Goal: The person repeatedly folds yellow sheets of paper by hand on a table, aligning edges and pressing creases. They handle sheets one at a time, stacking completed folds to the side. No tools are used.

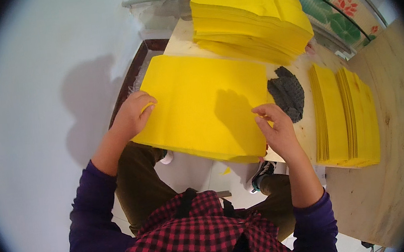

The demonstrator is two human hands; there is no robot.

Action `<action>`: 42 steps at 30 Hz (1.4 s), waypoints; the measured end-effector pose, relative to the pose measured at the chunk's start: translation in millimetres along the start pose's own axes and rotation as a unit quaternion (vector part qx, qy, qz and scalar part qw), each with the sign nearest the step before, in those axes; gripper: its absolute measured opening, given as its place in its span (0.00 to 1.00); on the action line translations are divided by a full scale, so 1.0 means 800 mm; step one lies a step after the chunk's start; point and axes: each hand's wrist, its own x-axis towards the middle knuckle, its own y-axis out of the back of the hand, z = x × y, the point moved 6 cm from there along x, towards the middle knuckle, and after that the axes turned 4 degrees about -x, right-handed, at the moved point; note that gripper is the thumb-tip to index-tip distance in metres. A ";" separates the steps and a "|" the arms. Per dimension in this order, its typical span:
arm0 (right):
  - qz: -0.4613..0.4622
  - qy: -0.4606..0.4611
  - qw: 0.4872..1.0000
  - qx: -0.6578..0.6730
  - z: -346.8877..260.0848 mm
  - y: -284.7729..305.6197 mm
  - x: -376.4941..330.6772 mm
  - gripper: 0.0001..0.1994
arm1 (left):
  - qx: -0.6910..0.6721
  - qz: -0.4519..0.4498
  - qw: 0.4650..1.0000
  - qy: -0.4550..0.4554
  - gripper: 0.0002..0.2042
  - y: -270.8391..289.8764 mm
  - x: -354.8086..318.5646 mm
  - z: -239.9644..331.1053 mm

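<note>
A broad yellow sheet (pixel 199 92), apparently the top of a thin stack of yellow sheets, lies in front of me with its near edge over my lap. My left hand (pixel 135 114) is at its left edge, fingers loosely curled and thumb apart from the forefinger. At the right edge is my right hand (pixel 277 128), fingers bent toward the sheet and a gap between thumb and forefinger. Neither hand shows anything gripped. The right hand casts a shadow on the yellow surface. Whether the sheets are paper or cloth, I cannot tell.
A tall pile of folded yellow sheets (pixel 250 17) stands at the back of the wooden table (pixel 181 40). A crumpled dark grey cloth (pixel 287 93) lies beside my right hand. Farther right are upright folded yellow bundles (pixel 344 117). A white wall (pixel 43 141) rises on the left.
</note>
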 end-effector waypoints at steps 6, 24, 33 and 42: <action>-0.057 0.033 0.978 -0.196 0.030 -0.049 0.077 0.13 | -0.009 -0.081 0.997 0.002 0.08 -0.030 0.044 -0.066; 0.002 0.006 0.969 -0.246 0.066 -0.041 0.137 0.13 | 0.055 -0.054 0.997 -0.027 0.08 -0.045 0.100 -0.091; -0.048 0.011 0.973 -0.228 0.063 -0.038 0.090 0.14 | -0.005 -0.106 0.994 0.004 0.09 -0.040 0.058 -0.073; 0.011 0.018 0.976 -0.219 0.070 -0.018 0.113 0.14 | 0.000 -0.078 0.997 -0.023 0.08 -0.028 0.070 -0.076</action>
